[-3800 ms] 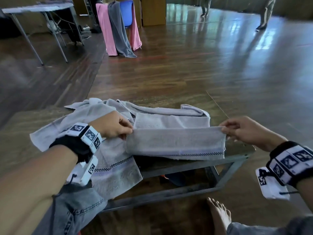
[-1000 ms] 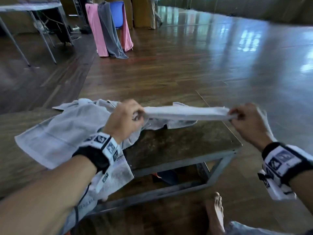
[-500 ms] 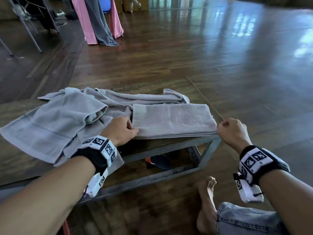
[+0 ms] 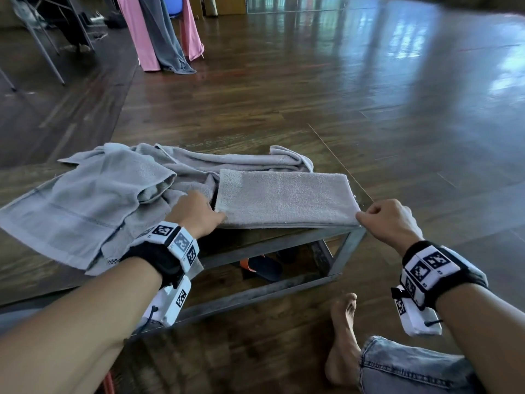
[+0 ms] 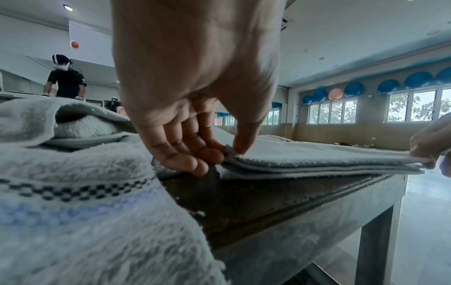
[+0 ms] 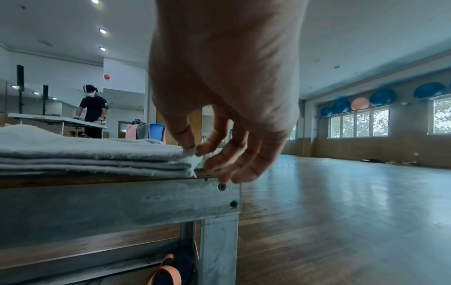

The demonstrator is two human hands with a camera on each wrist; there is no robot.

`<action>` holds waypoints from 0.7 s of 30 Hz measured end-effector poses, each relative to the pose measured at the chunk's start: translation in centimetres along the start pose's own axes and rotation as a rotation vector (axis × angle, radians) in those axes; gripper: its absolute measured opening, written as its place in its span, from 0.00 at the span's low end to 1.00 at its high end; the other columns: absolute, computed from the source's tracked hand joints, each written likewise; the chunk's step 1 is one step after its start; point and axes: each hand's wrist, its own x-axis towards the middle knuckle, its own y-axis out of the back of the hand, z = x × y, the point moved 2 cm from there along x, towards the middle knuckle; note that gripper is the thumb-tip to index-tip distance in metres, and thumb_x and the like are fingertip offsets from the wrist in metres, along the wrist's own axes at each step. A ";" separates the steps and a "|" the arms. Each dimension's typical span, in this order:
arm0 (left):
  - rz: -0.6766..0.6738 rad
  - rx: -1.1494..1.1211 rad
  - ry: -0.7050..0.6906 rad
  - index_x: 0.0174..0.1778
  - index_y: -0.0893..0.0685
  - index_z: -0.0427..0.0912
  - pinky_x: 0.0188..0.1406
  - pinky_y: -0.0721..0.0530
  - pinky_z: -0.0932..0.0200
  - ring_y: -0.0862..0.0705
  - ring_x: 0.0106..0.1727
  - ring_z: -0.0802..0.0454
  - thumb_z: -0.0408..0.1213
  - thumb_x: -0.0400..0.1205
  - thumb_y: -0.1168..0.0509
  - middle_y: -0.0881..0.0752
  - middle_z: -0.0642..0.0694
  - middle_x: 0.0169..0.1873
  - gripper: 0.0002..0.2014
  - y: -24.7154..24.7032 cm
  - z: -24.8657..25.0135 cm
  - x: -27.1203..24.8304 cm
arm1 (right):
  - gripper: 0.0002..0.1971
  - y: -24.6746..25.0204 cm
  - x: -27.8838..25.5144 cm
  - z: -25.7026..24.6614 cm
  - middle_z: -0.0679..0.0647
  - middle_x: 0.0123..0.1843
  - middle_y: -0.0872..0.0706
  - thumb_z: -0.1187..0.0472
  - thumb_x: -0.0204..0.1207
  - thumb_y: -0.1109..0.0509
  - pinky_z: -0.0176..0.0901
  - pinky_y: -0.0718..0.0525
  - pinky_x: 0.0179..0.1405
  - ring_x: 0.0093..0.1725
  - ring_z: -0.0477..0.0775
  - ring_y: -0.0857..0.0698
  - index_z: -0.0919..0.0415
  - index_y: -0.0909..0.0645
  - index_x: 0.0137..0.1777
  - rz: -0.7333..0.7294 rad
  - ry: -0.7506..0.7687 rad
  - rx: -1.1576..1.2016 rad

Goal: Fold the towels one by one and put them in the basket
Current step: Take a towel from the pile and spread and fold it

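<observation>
Left hand (image 4: 196, 213): thumb and fingers (image 5: 214, 154) curl together and pinch the near left corner of the folded grey towel (image 4: 284, 197). Right hand (image 4: 389, 220): thumb and index finger pinch the top layer at the near right corner of the same towel, the other fingers (image 6: 234, 154) loosely curled just beside the stacked edges. The folded grey towel lies flat in several layers on the right end of the worktop (image 4: 255, 237), its near long edge along the worktop's front rim. To its left and behind it lies a heap of unfolded grey towels (image 4: 93, 194), touching the folded one; one of them, with a checked border band (image 5: 73, 190), hangs over the front edge below the left wrist. The worktop is a dark wooden top on a grey metal frame (image 6: 217, 241), standing on a polished wood floor (image 4: 369, 95). A dark sandal with orange trim (image 4: 261, 267) lies beneath it. A bare foot (image 4: 342, 336) rests on the floor to the right. Pink and grey cloths (image 4: 159, 32) hang over a blue chair in the background.
</observation>
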 end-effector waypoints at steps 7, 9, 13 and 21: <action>0.245 0.013 -0.224 0.51 0.25 0.43 0.43 0.18 0.53 0.22 0.53 0.47 0.46 0.77 0.30 0.24 0.46 0.51 0.15 -1.0 3.7 -0.3 | 0.15 -2.0 -0.7 -3.0 0.57 0.61 0.21 0.53 0.71 0.31 0.59 0.20 0.59 0.62 0.60 0.24 0.54 0.23 0.57 0.254 0.318 -0.168; 0.216 -0.012 -0.449 0.56 0.25 0.44 0.54 0.19 0.56 0.24 0.57 0.50 0.43 0.81 0.32 0.25 0.47 0.56 0.12 -1.9 6.0 0.2 | 0.18 -3.6 -0.7 -5.3 0.57 0.67 0.23 0.55 0.74 0.31 0.60 0.21 0.65 0.66 0.57 0.25 0.55 0.24 0.64 0.196 0.512 -0.157; -0.022 0.094 -0.548 0.68 0.25 0.45 0.66 0.24 0.47 0.26 0.70 0.46 0.44 0.85 0.39 0.25 0.46 0.68 0.16 -4.4 9.3 1.5 | 0.26 -7.8 -0.2 -9.5 0.50 0.85 0.35 0.46 0.84 0.38 0.61 0.34 0.80 0.83 0.56 0.35 0.45 0.33 0.82 -0.126 0.596 -0.160; 0.237 0.141 -0.574 0.64 0.25 0.48 0.65 0.26 0.53 0.26 0.66 0.47 0.43 0.86 0.39 0.25 0.47 0.64 0.11 -5.9 8.5 1.6 | 0.17 -9.9 -0.6 -10.0 0.49 0.68 0.22 0.49 0.76 0.40 0.55 0.30 0.71 0.70 0.56 0.23 0.45 0.23 0.65 0.078 0.657 -0.252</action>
